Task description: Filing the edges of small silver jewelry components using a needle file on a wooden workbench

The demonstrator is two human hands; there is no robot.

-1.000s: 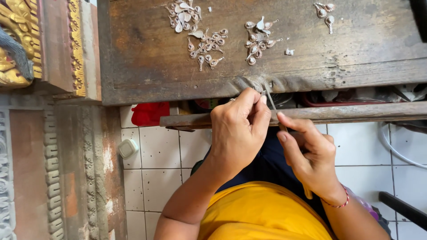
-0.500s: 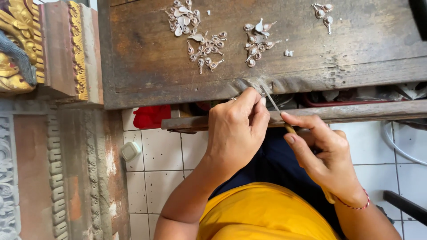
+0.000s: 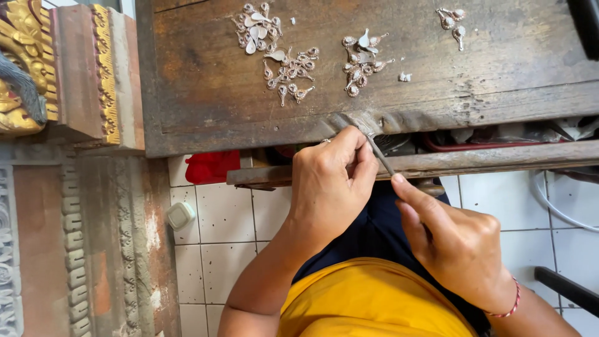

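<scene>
At the worn front edge of the wooden workbench (image 3: 206,93), the left hand (image 3: 327,184) stays pinched on a hidden piece while the right hand (image 3: 458,246), fingers gripping a thin file (image 3: 380,156), has drawn back slightly, mid-stroke.

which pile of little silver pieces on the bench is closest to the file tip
The middle-right pile, directly above the file; the others lie further left or far right.

Thin metal file (image 3: 380,156): slender grey rod, tilted diagonally, tip against worn notch at bench edge, lower end in right-hand grip. Workpiece pinched in left fingertips at notch: too small, hidden, kind indeterminable.
</scene>
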